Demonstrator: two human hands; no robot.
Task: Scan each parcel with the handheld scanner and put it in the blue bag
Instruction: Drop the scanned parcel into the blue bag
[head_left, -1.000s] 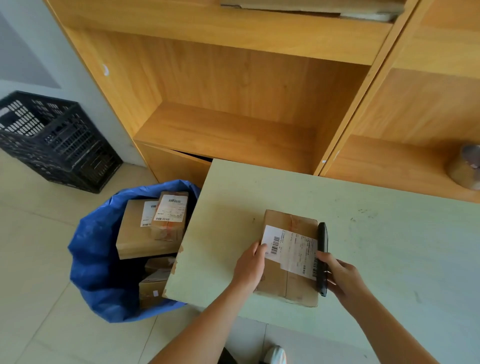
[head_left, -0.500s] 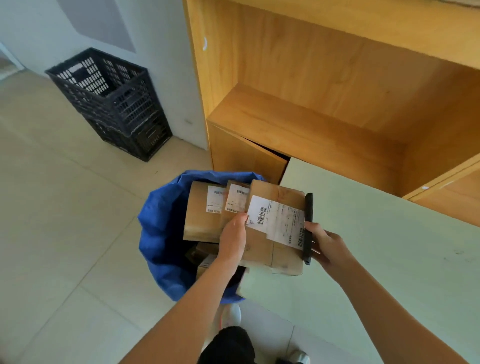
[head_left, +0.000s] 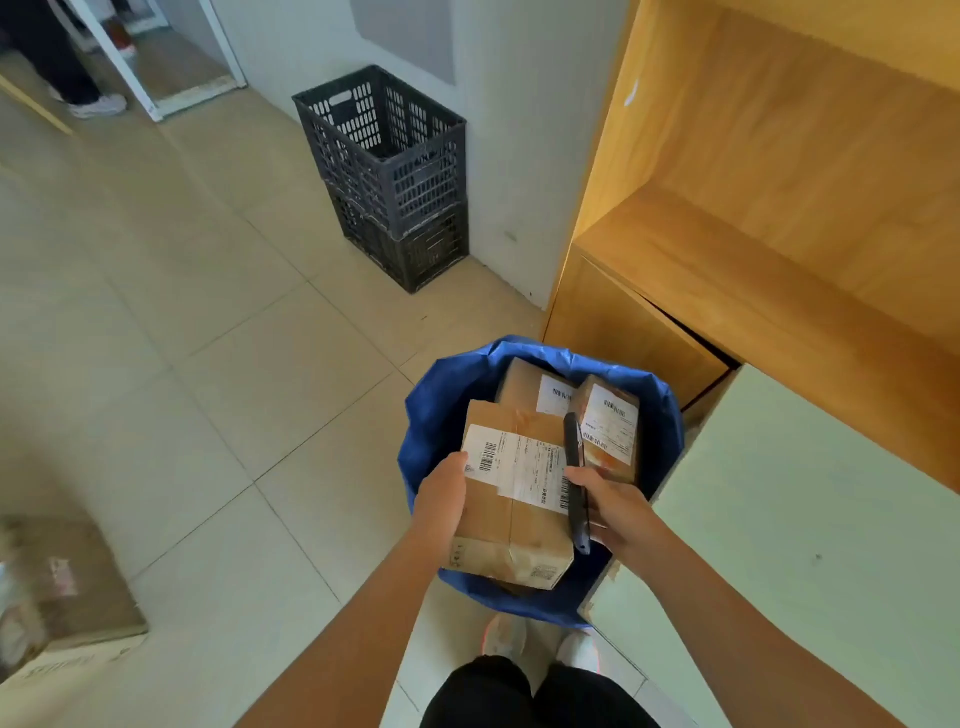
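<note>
A brown cardboard parcel (head_left: 511, 514) with a white barcode label hangs over the open blue bag (head_left: 436, 415) on the floor. My left hand (head_left: 441, 493) grips its left side. My right hand (head_left: 613, 506) holds the black handheld scanner (head_left: 576, 480) pressed against the parcel's right side. Inside the bag lie two more labelled parcels, a flat one (head_left: 530, 389) at the back and a small one (head_left: 610, 426) on the right.
A pale green table (head_left: 805, 519) stands right of the bag, wooden shelving (head_left: 753, 234) behind it. Stacked black crates (head_left: 389, 166) sit by the wall. Cardboard boxes (head_left: 62, 592) lie on the tiled floor at lower left. A person's legs (head_left: 67, 67) show at top left.
Both hands have carried the parcel and scanner off the table, leftwards, to above the blue bag. The view has swung left with them.
</note>
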